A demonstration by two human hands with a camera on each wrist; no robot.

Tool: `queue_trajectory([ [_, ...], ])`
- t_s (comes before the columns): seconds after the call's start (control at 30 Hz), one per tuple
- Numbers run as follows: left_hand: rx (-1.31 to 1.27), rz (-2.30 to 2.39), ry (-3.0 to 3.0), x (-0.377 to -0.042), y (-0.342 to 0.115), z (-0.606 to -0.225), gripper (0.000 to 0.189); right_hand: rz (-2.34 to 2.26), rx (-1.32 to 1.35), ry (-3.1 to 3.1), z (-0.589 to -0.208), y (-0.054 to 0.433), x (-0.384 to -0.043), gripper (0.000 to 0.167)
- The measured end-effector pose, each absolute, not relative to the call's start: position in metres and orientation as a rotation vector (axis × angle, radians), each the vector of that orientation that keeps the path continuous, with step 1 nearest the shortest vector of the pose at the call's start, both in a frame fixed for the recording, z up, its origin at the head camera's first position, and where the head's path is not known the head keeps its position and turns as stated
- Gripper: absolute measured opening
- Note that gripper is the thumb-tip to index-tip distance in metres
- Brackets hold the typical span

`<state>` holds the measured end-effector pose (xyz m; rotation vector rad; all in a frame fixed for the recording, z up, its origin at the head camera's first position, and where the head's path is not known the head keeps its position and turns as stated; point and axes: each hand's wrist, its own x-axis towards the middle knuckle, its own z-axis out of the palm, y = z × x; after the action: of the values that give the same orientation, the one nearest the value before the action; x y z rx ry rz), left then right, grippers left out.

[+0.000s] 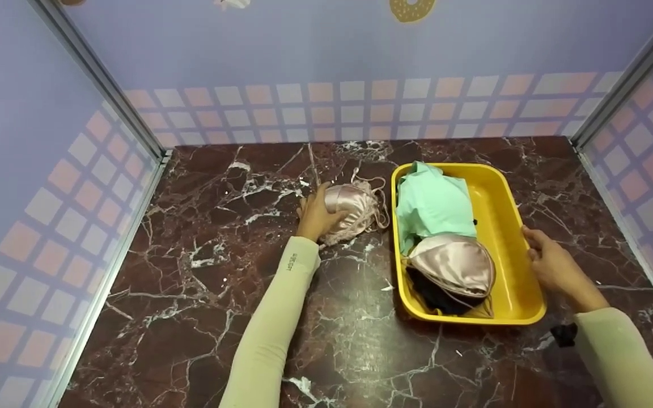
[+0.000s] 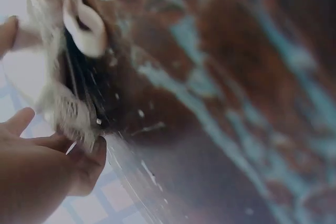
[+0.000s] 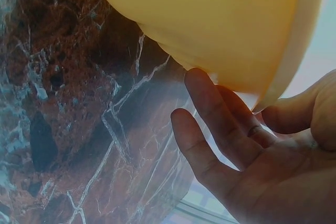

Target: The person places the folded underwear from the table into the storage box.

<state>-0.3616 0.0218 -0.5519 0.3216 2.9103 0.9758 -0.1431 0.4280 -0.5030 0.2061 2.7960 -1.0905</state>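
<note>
A pink satin bra (image 1: 351, 208) with lace edging and loose straps lies folded on the marble-patterned table. My left hand (image 1: 316, 215) grips its left side, thumb over the satin; in the left wrist view the fingertips (image 2: 97, 150) are at the lace (image 2: 73, 111). To the right stands a yellow tray (image 1: 502, 226). My right hand (image 1: 556, 266) holds the tray's right rim, thumb at the lip and other fingers by the outer wall, as the right wrist view shows. Inside the tray are a mint-green garment (image 1: 437, 201) and another pink satin bra (image 1: 457, 263).
A black garment (image 1: 437, 294) lies partly hidden under the satin bra in the tray. A small black item (image 1: 563, 334) is on the table beside the right sleeve. Patterned panels (image 1: 338, 107) enclose the table at the back and both sides.
</note>
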Motion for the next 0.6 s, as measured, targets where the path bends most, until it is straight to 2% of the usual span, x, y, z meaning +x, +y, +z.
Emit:
queue_trajectory([
  [0.27, 0.326, 0.981, 2.944, -0.359, 0.021, -0.546, 0.058, -1.102, 0.203, 2.784, -0.502, 0.427, -0.144, 0.05],
  [0.6, 0.463, 1.089, 2.959, -0.356, 0.018, -0.538, 0.047, -1.095, 0.216, 2.78, -0.503, 0.427, -0.143, 0.05],
])
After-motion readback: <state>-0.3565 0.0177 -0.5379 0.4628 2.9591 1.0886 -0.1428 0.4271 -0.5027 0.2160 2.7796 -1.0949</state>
